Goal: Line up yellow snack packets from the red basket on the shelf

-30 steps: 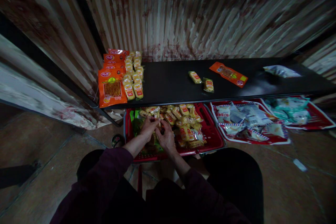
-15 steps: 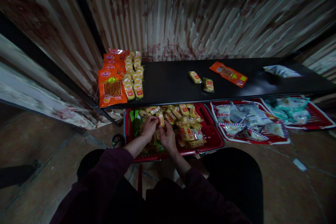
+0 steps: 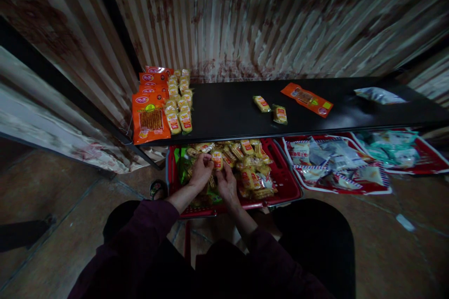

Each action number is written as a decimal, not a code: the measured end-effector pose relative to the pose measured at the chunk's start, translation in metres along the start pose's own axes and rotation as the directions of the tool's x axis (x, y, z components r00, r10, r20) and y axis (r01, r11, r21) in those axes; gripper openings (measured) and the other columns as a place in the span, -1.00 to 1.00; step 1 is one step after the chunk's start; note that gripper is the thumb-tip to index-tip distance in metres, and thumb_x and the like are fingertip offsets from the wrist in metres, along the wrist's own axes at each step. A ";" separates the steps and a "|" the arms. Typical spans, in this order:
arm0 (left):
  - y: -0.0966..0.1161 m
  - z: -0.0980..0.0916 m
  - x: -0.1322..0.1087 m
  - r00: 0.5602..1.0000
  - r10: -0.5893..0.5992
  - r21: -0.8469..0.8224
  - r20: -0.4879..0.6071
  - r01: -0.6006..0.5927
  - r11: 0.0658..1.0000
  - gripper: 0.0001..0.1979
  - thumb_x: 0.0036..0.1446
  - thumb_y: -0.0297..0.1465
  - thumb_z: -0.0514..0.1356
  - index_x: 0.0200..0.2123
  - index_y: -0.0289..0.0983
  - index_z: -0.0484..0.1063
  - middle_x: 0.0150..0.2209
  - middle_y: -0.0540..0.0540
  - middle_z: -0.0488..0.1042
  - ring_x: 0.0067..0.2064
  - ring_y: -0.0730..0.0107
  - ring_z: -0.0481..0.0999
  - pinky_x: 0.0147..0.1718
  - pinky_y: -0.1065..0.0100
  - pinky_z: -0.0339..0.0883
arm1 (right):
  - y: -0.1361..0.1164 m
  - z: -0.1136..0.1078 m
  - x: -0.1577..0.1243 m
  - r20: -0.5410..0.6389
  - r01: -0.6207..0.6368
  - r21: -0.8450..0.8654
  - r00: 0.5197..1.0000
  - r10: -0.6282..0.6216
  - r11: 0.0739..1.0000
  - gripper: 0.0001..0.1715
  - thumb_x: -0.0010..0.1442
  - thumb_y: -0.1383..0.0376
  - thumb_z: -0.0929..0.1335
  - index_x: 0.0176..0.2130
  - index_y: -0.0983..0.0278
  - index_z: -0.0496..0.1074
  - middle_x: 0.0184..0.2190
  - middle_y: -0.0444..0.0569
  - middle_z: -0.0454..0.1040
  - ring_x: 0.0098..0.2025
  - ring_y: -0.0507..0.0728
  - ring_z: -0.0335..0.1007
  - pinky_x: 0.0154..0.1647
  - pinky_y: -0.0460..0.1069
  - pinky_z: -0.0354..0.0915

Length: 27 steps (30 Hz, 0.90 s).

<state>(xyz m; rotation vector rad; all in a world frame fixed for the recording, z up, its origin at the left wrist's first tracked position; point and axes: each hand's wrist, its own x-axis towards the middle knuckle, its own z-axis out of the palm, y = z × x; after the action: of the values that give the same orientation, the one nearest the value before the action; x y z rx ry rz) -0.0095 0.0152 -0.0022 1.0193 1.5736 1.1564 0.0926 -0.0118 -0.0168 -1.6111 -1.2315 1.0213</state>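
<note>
A small clear-wrapped packet of yellow crackers (image 3: 217, 160) with an orange-red label is held up between my two hands. My left hand (image 3: 201, 171) pinches its left edge with the fingertips. From below and to the right, my right hand (image 3: 227, 185) grips its lower end between thumb and fingers. Under both hands is a red plastic basket (image 3: 287, 184) heaped with similar cracker packets (image 3: 250, 177), and green packaging (image 3: 182, 168) shows at its left side.
Above the baskets runs a black shelf (image 3: 224, 112). Orange snack bags (image 3: 150, 119) and rows of cracker packets (image 3: 179, 103) stand at its left end. Two loose packets, an orange bag (image 3: 307, 99) and a silvery bag (image 3: 379, 95) lie farther right. More baskets (image 3: 338, 191) sit at right.
The cracker packet has shifted slightly right and its labelled face shows more fully. Both hands keep hold of it, and the whole view has moved a little.
</note>
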 end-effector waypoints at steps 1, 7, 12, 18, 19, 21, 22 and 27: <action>0.001 0.000 0.000 1.000 0.026 0.009 0.005 -0.026 1.000 -0.86 0.00 -0.56 0.11 -0.33 -0.25 0.32 -0.31 -0.05 0.43 -0.26 0.45 0.45 -0.13 0.35 0.30 | -0.002 -0.001 0.000 0.001 -0.002 0.014 1.000 0.002 1.000 -0.38 0.09 0.09 0.26 0.08 0.32 0.32 -0.15 0.06 0.53 -0.07 0.22 0.41 -0.05 0.07 0.31; 0.007 -0.001 -0.005 0.994 0.106 0.081 0.008 -0.106 0.991 -0.86 0.03 -0.53 0.10 -0.30 -0.23 0.30 -0.29 -0.05 0.46 -0.22 0.42 0.47 -0.11 0.31 0.32 | -0.016 -0.001 -0.001 0.025 0.021 0.080 0.999 -0.023 0.997 -0.40 0.12 0.03 0.26 0.05 0.33 0.35 -0.21 0.06 0.55 -0.11 0.20 0.44 -0.08 0.05 0.33; 0.010 -0.001 -0.007 0.986 0.167 0.139 -0.024 -0.162 0.977 -0.88 0.07 -0.49 0.08 -0.29 -0.22 0.31 -0.26 -0.05 0.47 -0.19 0.39 0.47 -0.09 0.29 0.31 | -0.017 -0.001 0.000 0.043 0.006 0.095 0.999 -0.010 0.995 -0.33 0.12 -0.02 0.25 0.05 0.38 0.34 -0.19 0.11 0.54 -0.06 0.23 0.40 -0.05 0.07 0.32; 0.020 -0.003 -0.011 0.966 0.256 0.189 -0.043 -0.244 0.951 -0.83 0.08 -0.51 0.03 -0.25 -0.21 0.32 -0.23 -0.07 0.47 -0.19 0.37 0.45 -0.10 0.29 0.29 | -0.018 -0.004 0.003 0.008 0.092 0.049 0.996 -0.093 0.995 -0.44 0.16 0.00 0.24 -0.01 0.32 0.40 -0.03 0.14 0.46 -0.02 0.21 0.38 0.00 0.07 0.29; 0.022 -0.003 -0.012 0.962 0.271 0.191 -0.045 -0.257 0.947 -0.82 0.08 -0.52 0.02 -0.25 -0.21 0.32 -0.23 -0.07 0.46 -0.19 0.37 0.45 -0.10 0.29 0.29 | -0.019 -0.004 0.004 -0.002 0.114 0.039 0.994 -0.114 0.993 -0.46 0.16 0.01 0.25 -0.03 0.31 0.42 -0.02 0.13 0.46 -0.01 0.21 0.37 0.01 0.08 0.29; 0.025 -0.004 -0.012 0.954 0.296 0.188 -0.048 -0.282 0.941 -0.80 0.08 -0.53 0.01 -0.24 -0.21 0.32 -0.23 -0.07 0.46 -0.19 0.37 0.45 -0.10 0.29 0.29 | -0.022 -0.005 0.005 -0.019 0.148 0.033 0.989 -0.147 0.988 -0.46 0.17 0.01 0.24 -0.02 0.29 0.42 0.00 0.13 0.45 0.02 0.21 0.35 0.05 0.10 0.27; 0.027 -0.004 -0.012 0.950 0.307 0.184 -0.052 -0.293 0.938 -0.79 0.08 -0.54 0.00 -0.24 -0.21 0.32 -0.23 -0.07 0.46 -0.18 0.36 0.44 -0.11 0.29 0.29 | -0.023 -0.006 0.007 -0.027 0.158 0.033 0.987 -0.157 0.987 -0.46 0.17 0.01 0.24 -0.01 0.29 0.41 0.01 0.13 0.44 0.04 0.22 0.35 0.06 0.12 0.26; 0.033 -0.003 -0.010 0.939 0.337 0.161 -0.071 -0.323 0.933 -0.78 0.08 -0.54 -0.01 -0.22 -0.22 0.32 -0.22 -0.11 0.46 -0.16 0.34 0.44 -0.09 0.27 0.29 | -0.027 -0.005 0.014 -0.048 0.156 0.042 0.987 -0.154 0.987 -0.39 0.14 -0.01 0.26 0.03 0.32 0.38 0.05 0.16 0.42 0.09 0.25 0.32 0.16 0.19 0.18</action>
<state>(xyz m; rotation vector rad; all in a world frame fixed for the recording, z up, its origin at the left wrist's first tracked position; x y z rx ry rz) -0.0060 0.0121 0.0325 1.3849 1.6236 1.3480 0.0922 0.0057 0.0086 -1.4713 -1.2728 0.9044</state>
